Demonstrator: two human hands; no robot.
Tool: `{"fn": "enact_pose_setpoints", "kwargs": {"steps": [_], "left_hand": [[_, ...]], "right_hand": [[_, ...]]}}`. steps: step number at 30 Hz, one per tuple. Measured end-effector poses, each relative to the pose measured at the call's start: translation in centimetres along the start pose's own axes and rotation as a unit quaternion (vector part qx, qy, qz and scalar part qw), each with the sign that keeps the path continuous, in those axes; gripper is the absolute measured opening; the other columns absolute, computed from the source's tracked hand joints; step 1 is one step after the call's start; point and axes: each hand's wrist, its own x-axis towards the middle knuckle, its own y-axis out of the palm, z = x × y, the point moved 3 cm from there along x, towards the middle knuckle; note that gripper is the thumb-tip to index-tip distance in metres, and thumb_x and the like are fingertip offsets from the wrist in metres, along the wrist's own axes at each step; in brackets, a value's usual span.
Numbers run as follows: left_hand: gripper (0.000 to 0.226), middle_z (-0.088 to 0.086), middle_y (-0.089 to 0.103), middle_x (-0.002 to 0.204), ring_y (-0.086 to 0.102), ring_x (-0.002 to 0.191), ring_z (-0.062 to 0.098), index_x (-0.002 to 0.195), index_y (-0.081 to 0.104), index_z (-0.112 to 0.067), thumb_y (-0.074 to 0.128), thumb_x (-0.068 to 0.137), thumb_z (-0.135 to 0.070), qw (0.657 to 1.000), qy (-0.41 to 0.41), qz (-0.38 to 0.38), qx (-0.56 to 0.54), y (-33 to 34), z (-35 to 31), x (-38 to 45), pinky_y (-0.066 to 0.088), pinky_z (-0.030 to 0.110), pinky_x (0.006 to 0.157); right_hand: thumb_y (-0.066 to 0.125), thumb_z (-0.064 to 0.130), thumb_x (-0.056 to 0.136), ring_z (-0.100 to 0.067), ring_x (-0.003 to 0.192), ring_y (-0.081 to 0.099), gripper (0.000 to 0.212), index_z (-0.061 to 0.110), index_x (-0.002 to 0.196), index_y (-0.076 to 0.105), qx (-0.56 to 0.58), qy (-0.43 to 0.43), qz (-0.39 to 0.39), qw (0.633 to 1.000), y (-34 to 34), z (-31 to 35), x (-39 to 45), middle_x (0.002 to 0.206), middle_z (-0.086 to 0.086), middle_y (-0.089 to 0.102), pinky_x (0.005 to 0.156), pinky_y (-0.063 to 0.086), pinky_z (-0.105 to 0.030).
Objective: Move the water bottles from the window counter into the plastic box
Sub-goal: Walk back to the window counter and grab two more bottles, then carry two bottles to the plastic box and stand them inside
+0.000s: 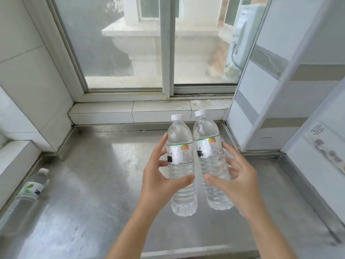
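Note:
Two clear water bottles with white caps stand upright side by side above the steel window counter (pixel 104 184). My left hand (pixel 158 176) wraps around the left bottle (pixel 180 146) at its middle. My right hand (pixel 235 176) holds the right bottle (pixel 209 139) the same way. Both bottles look lifted off the counter. A third bottle (pixel 28 191) with a green label lies on its side at the counter's left edge, apart from my hands. The plastic box is not in view.
A sliding window (pixel 164 53) with a tiled sill (pixel 130 111) closes off the far side. White tiled walls (pixel 28 71) flank the counter on the left, and a white cabinet or appliance (pixel 280 109) stands on the right.

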Motion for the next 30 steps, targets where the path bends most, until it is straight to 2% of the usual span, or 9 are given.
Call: {"fn": "enact_pose_setpoints", "kwargs": {"steps": [3,7,12,15,17,20,23,26,30], "left_hand": [[0.111,-0.021,0.056,0.125,0.059,0.098,0.000,0.136,0.032,-0.066,0.095,0.055,-0.023,0.999,0.022,0.042,-0.015,1.7,-1.3,-1.5,0.055,0.031,0.085],[0.111,-0.023,0.055,0.125,0.058,0.098,0.000,0.135,0.033,-0.067,0.095,0.055,-0.021,0.992,0.051,0.101,-0.048,4.8,-3.2,-3.3,0.052,0.020,0.078],[0.113,-0.021,0.056,0.126,0.059,0.098,0.003,0.138,0.032,-0.064,0.096,0.054,-0.022,0.979,0.082,0.170,-0.073,9.0,-6.0,-6.5,0.053,0.027,0.081],[0.112,-0.032,0.057,0.117,0.059,0.096,0.004,0.138,0.034,-0.062,0.096,0.055,-0.018,0.969,0.095,0.209,-0.095,11.8,-7.7,-9.2,0.054,0.027,0.081],[0.111,-0.035,0.057,0.113,0.060,0.095,0.004,0.139,0.036,-0.058,0.096,0.054,-0.017,0.960,0.104,0.236,-0.107,13.9,-8.9,-11.4,0.053,0.025,0.079],[0.110,-0.030,0.059,0.115,0.060,0.097,0.004,0.138,0.038,-0.056,0.096,0.053,-0.017,0.945,0.110,0.277,-0.134,17.0,-10.8,-15.8,0.051,0.020,0.081],[0.108,-0.025,0.060,0.117,0.061,0.100,0.008,0.135,0.038,-0.060,0.094,0.053,-0.018,0.928,0.110,0.322,-0.152,20.0,-12.7,-21.4,0.051,0.023,0.083],[0.108,-0.028,0.060,0.115,0.061,0.099,0.004,0.134,0.039,-0.061,0.096,0.054,-0.015,0.908,0.116,0.366,-0.167,23.2,-14.6,-27.6,0.052,0.020,0.080],[0.110,-0.021,0.059,0.124,0.063,0.102,0.007,0.131,0.036,-0.067,0.097,0.052,-0.019,0.881,0.114,0.425,-0.175,26.8,-16.7,-36.4,0.052,0.026,0.082]], "right_hand": [[0.090,0.007,0.056,-0.010,0.104,0.066,0.090,0.050,0.126,0.054,-0.008,0.008,-0.041,0.999,-2.8,0.5,-2.9,0.114,0.009,0.070,0.092,0.052,-0.046],[0.090,0.008,0.057,-0.002,0.105,0.064,0.087,0.045,0.127,0.054,-0.020,0.011,-0.107,0.994,-6.9,1.2,-6.9,0.113,0.015,0.069,0.096,0.051,-0.042],[0.089,0.004,0.058,-0.008,0.111,0.063,0.087,0.046,0.126,0.054,-0.016,0.011,-0.203,0.979,-12.5,1.5,-12.8,0.120,0.014,0.067,0.098,0.049,-0.046],[0.088,0.001,0.059,-0.009,0.103,0.067,0.086,0.041,0.128,0.055,-0.010,0.021,-0.262,0.965,-16.2,1.5,-17.2,0.115,0.008,0.070,0.092,0.053,-0.046],[0.088,0.001,0.058,-0.009,0.098,0.069,0.085,0.045,0.124,0.057,-0.005,0.029,-0.302,0.953,-18.6,1.2,-20.5,0.110,0.007,0.072,0.088,0.055,-0.046],[0.088,0.002,0.057,-0.011,0.098,0.069,0.084,0.051,0.118,0.059,-0.001,0.037,-0.354,0.935,-22.4,0.8,-26.0,0.107,0.007,0.072,0.084,0.056,-0.043],[0.088,0.000,0.058,-0.010,0.096,0.069,0.085,0.047,0.122,0.058,0.001,0.042,-0.399,0.916,-25.9,0.4,-32.5,0.113,0.008,0.070,0.080,0.057,-0.037],[0.088,-0.001,0.057,-0.010,0.092,0.071,0.085,0.047,0.121,0.058,0.000,0.052,-0.446,0.894,-29.4,0.1,-39.7,0.109,0.004,0.072,0.081,0.057,-0.042],[0.088,0.000,0.058,-0.012,0.094,0.070,0.085,0.044,0.124,0.057,-0.008,0.066,-0.505,0.861,-33.6,-0.6,-49.4,0.109,0.002,0.071,0.084,0.056,-0.043]]}}
